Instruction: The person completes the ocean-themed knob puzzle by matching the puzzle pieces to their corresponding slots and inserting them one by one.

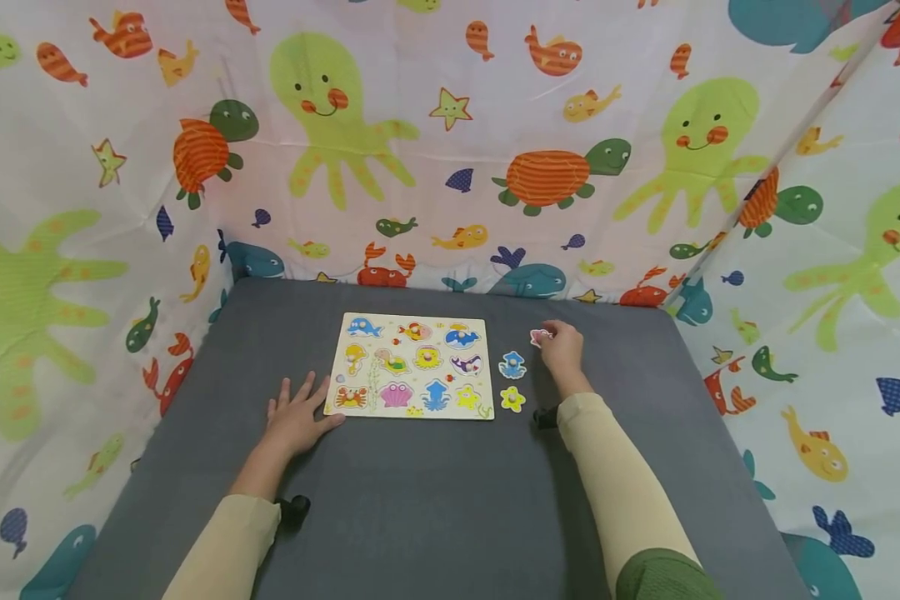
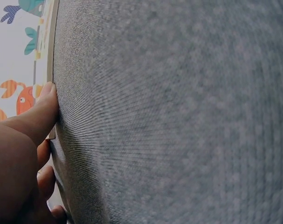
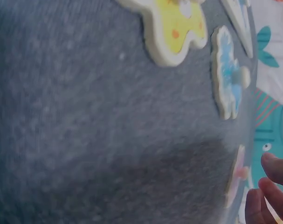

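A wooden peg puzzle board [image 1: 375,408] with sea-animal pictures lies on the grey table. My left hand [image 1: 294,421] rests at the board's lower left corner, fingers spread and thumb along its front edge; in the left wrist view the thumb [image 2: 45,109] touches the board's side. My right hand [image 1: 564,350] reaches over a pink knobbed piece [image 1: 540,337] to the right of the board. In the right wrist view that pink piece [image 3: 236,179] lies on the table, its knob just short of the fingertips [image 3: 268,189].
Between board and right hand lie a blue squid-like piece [image 1: 512,364] and a yellow star piece [image 1: 512,399], both knobbed. Curtains [image 1: 420,167] printed with sea animals stand behind the grey table [image 1: 420,508] and along its sides.
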Available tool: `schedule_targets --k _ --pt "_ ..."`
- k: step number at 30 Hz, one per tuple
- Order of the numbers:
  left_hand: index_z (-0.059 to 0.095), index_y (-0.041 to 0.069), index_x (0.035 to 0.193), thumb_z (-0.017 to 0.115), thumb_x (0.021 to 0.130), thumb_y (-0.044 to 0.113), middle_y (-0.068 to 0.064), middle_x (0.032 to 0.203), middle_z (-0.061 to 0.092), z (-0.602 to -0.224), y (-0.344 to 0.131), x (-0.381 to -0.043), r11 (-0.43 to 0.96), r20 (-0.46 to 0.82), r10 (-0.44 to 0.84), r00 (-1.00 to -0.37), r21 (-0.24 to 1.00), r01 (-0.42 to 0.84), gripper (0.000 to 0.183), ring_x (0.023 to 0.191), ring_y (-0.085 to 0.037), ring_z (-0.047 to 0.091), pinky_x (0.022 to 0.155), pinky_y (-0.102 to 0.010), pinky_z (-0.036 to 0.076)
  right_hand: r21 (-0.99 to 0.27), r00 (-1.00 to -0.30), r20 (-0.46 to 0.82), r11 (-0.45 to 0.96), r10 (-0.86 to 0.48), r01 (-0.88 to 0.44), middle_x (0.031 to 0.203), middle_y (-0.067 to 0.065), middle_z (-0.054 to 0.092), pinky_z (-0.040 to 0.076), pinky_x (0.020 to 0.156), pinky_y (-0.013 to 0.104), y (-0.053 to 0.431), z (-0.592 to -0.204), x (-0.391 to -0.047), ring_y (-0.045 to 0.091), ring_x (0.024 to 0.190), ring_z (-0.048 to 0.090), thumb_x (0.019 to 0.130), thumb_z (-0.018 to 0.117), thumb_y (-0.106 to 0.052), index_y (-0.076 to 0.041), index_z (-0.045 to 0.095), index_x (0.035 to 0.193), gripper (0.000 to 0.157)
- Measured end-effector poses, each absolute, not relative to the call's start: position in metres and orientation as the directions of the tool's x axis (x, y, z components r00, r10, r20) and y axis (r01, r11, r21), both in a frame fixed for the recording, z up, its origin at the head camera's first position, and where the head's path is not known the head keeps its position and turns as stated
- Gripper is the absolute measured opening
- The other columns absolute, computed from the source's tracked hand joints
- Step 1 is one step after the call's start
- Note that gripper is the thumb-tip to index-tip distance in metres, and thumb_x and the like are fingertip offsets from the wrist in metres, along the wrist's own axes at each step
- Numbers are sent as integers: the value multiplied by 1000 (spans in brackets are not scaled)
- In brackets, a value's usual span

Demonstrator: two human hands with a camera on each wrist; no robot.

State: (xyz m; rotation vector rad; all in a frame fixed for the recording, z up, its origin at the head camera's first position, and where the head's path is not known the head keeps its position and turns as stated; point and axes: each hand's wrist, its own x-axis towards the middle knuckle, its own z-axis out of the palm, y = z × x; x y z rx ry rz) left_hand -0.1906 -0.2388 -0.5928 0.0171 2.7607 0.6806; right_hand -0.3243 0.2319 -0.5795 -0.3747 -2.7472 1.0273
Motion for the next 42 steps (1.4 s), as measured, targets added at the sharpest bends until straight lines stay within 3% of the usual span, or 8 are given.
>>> schedule_targets --k 8,26,36,42 --pt "21 13 162 64 96 50 -18 169 7 -597 -236 -182 892 -291 82 -953 447 -60 87 151 -54 -11 115 -76 -1 -652 -954 43 732 296 197 109 19 71 53 94 47 241 -601 -315 33 100 61 95 69 -7 1 71 120 26" --pt "21 14 162 64 95 51 -17 170 8 -595 -234 -189 895 -286 80 -955 443 -57 88 151 -53 -11 116 -75 -1 -666 -966 34 726 258 170 109 17 73 53 94 48 249 -599 -319 33 102 62 98 65 -11 -1 74 118 23" --pt "21 13 162 64 96 51 -18 169 8 -596 -236 -186 893 -284 76 -956 445 -62 88 151 -53 -11 116 -75 -1 -653 -968 74 745 240 134 112 15 76 53 96 50 242 -595 -316 34 111 66 97 69 -17 -5 78 112 21" --pt "20 14 162 63 97 51 -17 170 7 -595 -238 -191 893 -281 76 -957 445 -60 87 151 -53 -11 116 -75 -2 -645 -963 154 761 221 71 108 13 77 55 89 47 235 -586 -319 31 105 69 95 72 -19 -7 80 109 20"
